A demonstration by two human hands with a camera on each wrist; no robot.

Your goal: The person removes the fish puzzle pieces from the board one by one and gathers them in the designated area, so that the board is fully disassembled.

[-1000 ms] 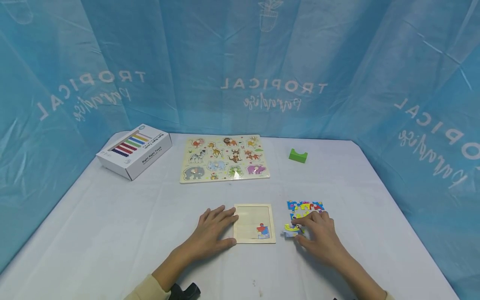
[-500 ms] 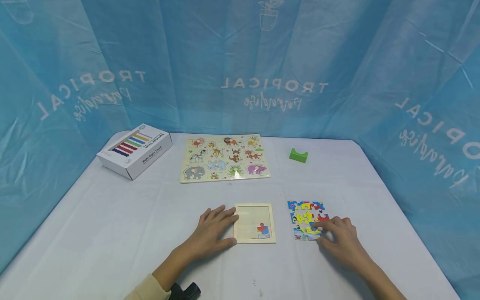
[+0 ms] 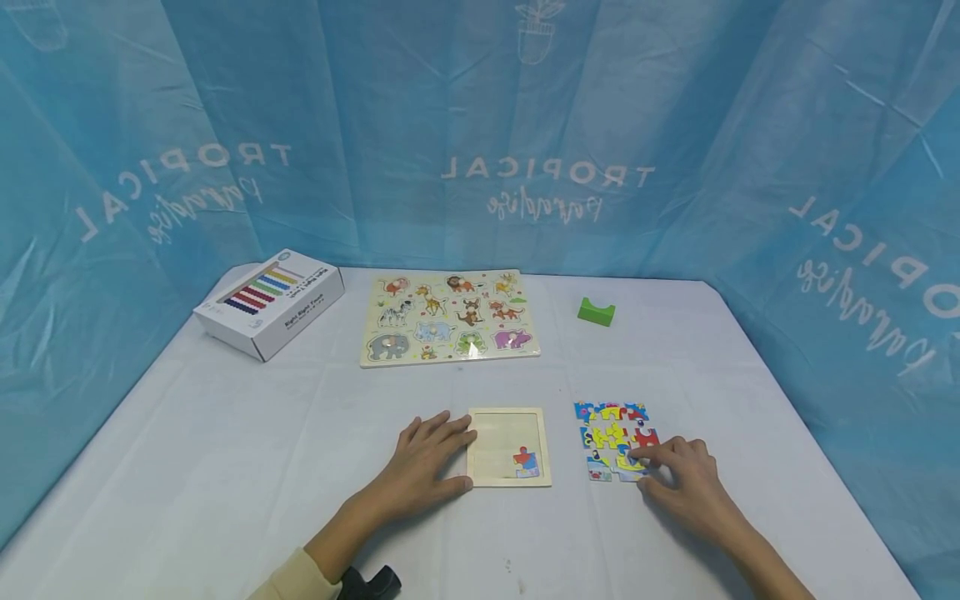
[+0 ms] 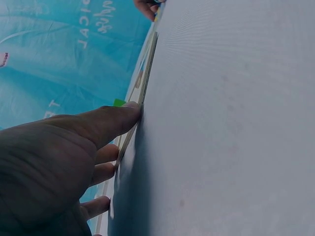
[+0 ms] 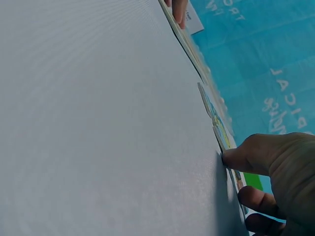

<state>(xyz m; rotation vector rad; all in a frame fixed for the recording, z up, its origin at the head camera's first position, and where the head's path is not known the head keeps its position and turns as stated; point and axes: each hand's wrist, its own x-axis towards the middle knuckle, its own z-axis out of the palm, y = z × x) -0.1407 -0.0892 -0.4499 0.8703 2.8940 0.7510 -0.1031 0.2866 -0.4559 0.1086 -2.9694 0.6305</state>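
Observation:
My left hand [image 3: 426,467] lies with spread, relaxed fingers along the left edge of a square wooden puzzle frame [image 3: 547,450]. Its thumb [image 4: 115,120] touches that edge. One red-and-blue jigsaw piece [image 3: 528,465] sits in the frame's lower right corner. To the right of the frame, several colourful jigsaw pieces [image 3: 606,435] lie in a loose square on the cloth. At the bottom of this group, my right hand [image 3: 686,483] pinches a yellow-and-blue jigsaw piece [image 3: 627,463] between thumb and index finger, low at the table. The fingers cover part of it.
Farther back lies an animal puzzle board [image 3: 450,318], with a white box [image 3: 270,302] to its left. A green arched block [image 3: 596,312] stands at the back right. Blue printed curtains [image 3: 480,217] surround the white-covered table.
My right hand has moved right with the yellow-and-blue jigsaw piece, from the group's lower left to its lower middle, uncovering a crab piece. The left hand has stayed on the frame.

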